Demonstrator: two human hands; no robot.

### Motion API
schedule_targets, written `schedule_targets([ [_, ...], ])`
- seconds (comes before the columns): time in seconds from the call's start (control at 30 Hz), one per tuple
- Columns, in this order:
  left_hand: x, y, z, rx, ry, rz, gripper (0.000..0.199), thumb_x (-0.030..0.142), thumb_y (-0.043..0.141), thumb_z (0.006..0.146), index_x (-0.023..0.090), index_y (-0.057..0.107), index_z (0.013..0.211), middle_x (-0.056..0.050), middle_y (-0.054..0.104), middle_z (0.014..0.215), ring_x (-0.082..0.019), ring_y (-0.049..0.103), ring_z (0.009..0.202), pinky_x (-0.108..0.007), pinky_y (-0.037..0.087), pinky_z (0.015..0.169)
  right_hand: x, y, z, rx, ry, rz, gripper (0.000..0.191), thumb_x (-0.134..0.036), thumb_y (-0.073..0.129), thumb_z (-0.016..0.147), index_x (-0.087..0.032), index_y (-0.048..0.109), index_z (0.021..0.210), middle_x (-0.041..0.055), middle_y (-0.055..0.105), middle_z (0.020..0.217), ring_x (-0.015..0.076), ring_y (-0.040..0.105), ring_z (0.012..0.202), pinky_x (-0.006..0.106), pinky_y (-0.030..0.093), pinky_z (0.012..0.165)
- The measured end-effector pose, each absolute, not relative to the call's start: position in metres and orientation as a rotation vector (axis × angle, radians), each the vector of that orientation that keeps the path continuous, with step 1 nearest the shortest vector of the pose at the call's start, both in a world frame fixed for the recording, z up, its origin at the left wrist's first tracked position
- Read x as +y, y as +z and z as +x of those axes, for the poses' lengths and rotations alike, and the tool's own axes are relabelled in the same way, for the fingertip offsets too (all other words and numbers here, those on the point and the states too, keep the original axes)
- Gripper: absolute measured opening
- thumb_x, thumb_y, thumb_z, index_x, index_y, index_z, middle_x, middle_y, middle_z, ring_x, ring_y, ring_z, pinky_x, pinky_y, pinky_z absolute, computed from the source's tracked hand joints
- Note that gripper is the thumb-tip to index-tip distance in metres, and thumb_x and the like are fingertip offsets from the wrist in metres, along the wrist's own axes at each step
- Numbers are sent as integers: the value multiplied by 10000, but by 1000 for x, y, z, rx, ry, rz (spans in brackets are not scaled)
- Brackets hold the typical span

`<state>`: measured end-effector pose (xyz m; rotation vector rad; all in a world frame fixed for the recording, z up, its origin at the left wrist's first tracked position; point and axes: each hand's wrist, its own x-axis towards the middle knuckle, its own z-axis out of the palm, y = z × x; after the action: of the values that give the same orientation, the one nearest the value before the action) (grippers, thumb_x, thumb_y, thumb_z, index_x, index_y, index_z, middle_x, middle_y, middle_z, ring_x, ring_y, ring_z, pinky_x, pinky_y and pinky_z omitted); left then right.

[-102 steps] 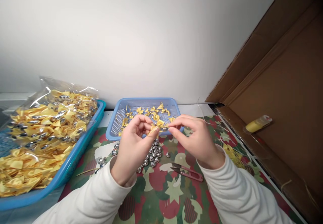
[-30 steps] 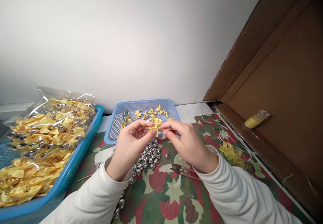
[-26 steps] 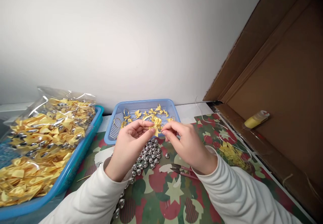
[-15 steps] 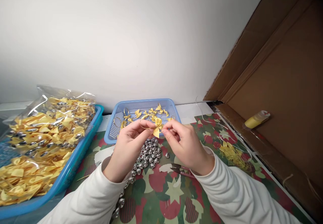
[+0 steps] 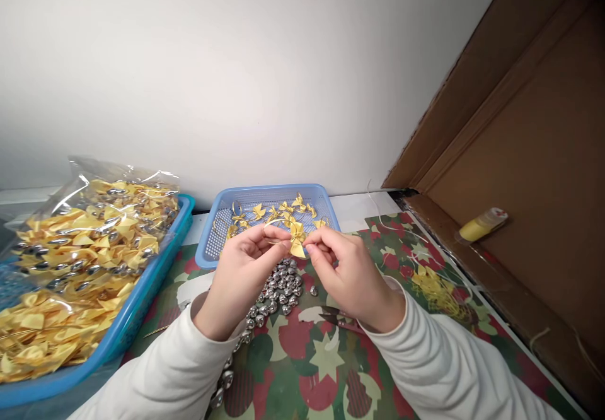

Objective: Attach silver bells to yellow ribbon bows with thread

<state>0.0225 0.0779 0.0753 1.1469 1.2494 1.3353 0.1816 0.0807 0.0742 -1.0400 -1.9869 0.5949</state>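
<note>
Holding: left hand point(image 5: 234, 281) pinched a yellow ribbon bow point(image 5: 297, 241); right hand point(image 5: 359, 281) had fingertips pressed together beside it.
Bow: was near the blue plastic basket point(image 5: 274, 186).
Ribbon: looked soft, light; its middle seemed best to hold.

In our head view, our left hand point(image 5: 241, 278) and right hand point(image 5: 357, 275) pinch a yellow bow point(image 5: 297, 243) between them, in front of the blue basket point(image 5: 202, 251) with more yellow bows point(image 5: 258, 212) in it. Silver bells point(image 5: 283, 284) lie below our fingers on the camouflage-patterned bench point(image 5: 297, 369), and snips point(image 5: 331, 316) lie partly hidden by our right wrist. To our left, a clear bag point(image 5: 89, 231) of bows and silver pieces rests in a larger blue basket point(image 5: 127, 319); to our right lies tangled yellow ribbon point(image 5: 432, 287).
</note>
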Motion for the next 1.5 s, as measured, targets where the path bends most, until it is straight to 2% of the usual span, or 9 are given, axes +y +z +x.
schedule_targets([
  [0.47,74,77,23,1293,1319,1149,274,355,761,645,154,672,808,-43,683,772,-162,642,689,-270,520,656,79,77,184,-2013,514,-1051,147,-140,449,861,-174,546,756,-23,500,611,102,421,546,234,326,553],
  [0.83,72,79,25,1289,1346,1175,262,351,748,663,155,663,815,-51,689,777,-184,667,727,-295,546,705,78,76,182,-1973,520,-1036,154,-150,432,877,-179,535,767,-30,488,585,99,421,527,232,331,541],
  [1.17,70,78,24,1298,1373,1274,220,338,734,692,167,660,809,-41,687,792,-166,657,721,-271,538,699,77,70,178,-1889,523,-1081,137,-170,442,883,-173,562,819,-29,493,570,96,427,501,225,325,501],
  [1.33,69,79,25,1282,1389,1254,211,334,732,694,171,655,803,-44,684,787,-174,658,735,-289,544,717,77,69,177,-1857,585,-1056,134,-181,454,882,-170,566,809,-45,456,549,83,401,473,216,320,483],
  [1.5,69,79,25,1265,1387,1229,214,333,734,696,169,654,809,-40,678,771,-170,653,735,-275,536,701,78,71,178,-1818,689,-1035,141,-204,458,882,-171,559,790,-32,487,587,86,411,501,213,326,478],
])
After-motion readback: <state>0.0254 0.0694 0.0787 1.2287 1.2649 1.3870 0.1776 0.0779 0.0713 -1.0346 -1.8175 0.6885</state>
